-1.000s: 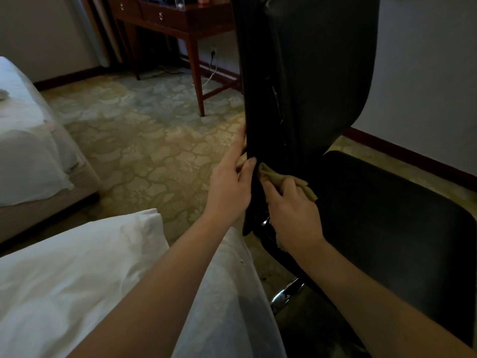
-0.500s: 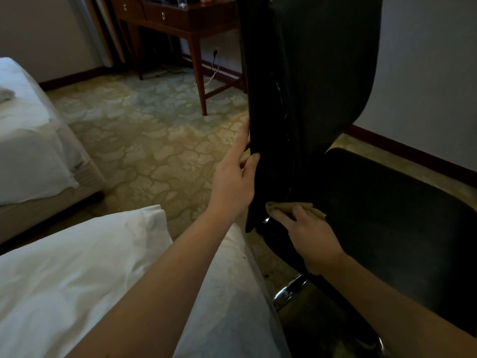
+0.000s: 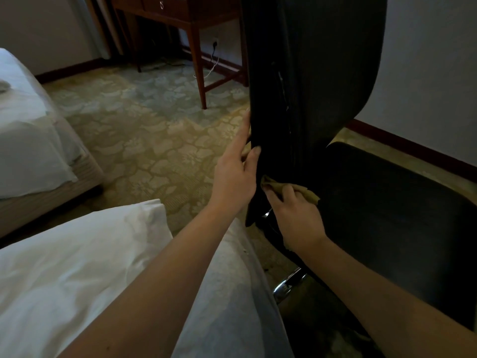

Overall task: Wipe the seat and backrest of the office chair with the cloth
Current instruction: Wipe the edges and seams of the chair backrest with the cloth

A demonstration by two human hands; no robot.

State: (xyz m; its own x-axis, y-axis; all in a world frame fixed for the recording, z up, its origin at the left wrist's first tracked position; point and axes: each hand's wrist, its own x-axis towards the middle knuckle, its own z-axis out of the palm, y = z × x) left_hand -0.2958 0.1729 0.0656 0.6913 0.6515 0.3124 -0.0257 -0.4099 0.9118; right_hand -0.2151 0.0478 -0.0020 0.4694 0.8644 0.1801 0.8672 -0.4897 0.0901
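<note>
The black office chair stands in front of me, its tall backrest (image 3: pixel 317 73) seen edge-on and its dark seat (image 3: pixel 392 202) spreading to the right. My left hand (image 3: pixel 235 174) grips the backrest's near edge, thumb on the front and fingers behind. My right hand (image 3: pixel 294 215) presses a small tan cloth (image 3: pixel 307 192) against the bottom of the backrest, where it meets the seat. Most of the cloth is hidden under my fingers.
A bed with white bedding (image 3: pixel 77 267) lies close below my left arm, and a second bed (image 3: pixel 28 140) is at far left. A wooden desk (image 3: pixel 180 11) stands behind the chair, patterned carpet (image 3: pixel 144 140) in between. The chair's chrome base (image 3: pixel 286 285) shows under the seat.
My right hand slid the cloth down the backrest's lower edge, then came slightly back up. My left hand kept its hold on the backrest edge.
</note>
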